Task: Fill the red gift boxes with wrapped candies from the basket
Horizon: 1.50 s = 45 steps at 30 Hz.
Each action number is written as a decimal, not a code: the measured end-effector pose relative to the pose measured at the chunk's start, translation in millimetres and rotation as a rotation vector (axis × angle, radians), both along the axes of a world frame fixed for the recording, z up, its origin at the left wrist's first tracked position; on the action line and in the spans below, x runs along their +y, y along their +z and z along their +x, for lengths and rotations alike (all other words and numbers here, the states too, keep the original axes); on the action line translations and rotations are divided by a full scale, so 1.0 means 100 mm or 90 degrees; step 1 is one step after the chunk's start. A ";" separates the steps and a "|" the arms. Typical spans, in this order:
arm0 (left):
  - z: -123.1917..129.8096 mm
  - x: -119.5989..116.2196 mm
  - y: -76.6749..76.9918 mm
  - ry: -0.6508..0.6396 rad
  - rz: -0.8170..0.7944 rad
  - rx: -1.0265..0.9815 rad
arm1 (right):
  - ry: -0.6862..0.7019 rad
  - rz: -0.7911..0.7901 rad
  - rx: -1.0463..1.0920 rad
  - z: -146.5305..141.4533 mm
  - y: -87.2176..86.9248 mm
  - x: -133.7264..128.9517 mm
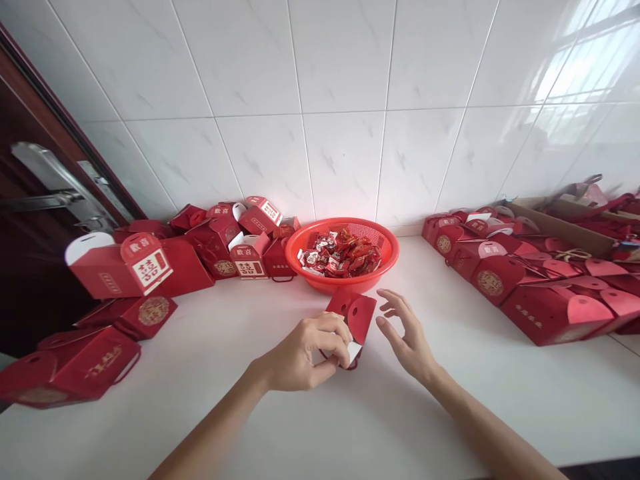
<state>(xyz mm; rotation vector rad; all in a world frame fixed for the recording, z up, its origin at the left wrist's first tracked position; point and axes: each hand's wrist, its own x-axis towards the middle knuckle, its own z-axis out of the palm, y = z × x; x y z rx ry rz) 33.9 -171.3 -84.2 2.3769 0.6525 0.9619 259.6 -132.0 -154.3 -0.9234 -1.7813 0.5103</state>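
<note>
In front of me on the white tabletop stands a red gift box (361, 315), its top flaps partly raised and a white inner flap showing. My left hand (320, 350) is at the box's near left side, thumb and fingers closed on a flap. To the right of the box my right hand (407, 333) hovers with its fingers apart, holding nothing. Just behind the box sits a red plastic basket (393, 257) with wrapped candies (345, 257) in red and white wrappers. What lies inside the box is hidden.
Several red gift boxes (150, 267) are piled at the left, beside a dark door with a metal handle (65, 190). Rows of closed red boxes (525, 287) stand at the right, with a cardboard carton (565, 223) behind them. A tiled wall (345, 160) bounds the back.
</note>
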 end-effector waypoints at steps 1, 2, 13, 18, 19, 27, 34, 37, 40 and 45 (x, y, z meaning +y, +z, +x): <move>-0.01 0.00 0.00 -0.006 -0.023 -0.008 | 0.016 -0.004 -0.016 0.02 0.01 0.01; -0.02 -0.01 0.00 -0.010 -0.045 -0.014 | 0.033 -0.009 -0.036 0.03 0.02 0.02; -0.02 0.01 -0.01 0.170 0.009 0.049 | 0.124 0.011 -0.093 0.03 0.08 0.02; -0.10 0.04 0.03 0.277 0.111 0.089 | 0.104 0.059 -0.093 0.00 0.07 0.00; -0.11 0.04 0.03 0.290 0.126 0.108 | 0.092 0.065 -0.093 0.00 0.07 0.00; -0.13 0.05 -0.01 0.337 0.162 0.121 | 0.049 0.083 -0.090 0.00 0.06 -0.02; -0.10 -0.01 0.00 0.296 0.135 0.186 | 0.047 0.094 -0.090 -0.02 0.06 -0.05; -0.09 -0.03 0.02 0.323 0.138 0.213 | 0.044 0.104 -0.088 -0.03 0.06 -0.05; -0.09 -0.03 0.03 0.360 0.159 0.194 | 0.043 0.107 -0.097 -0.02 0.07 -0.07; -0.12 0.02 -0.03 0.415 0.109 0.158 | 0.077 0.179 -0.141 -0.05 0.07 -0.14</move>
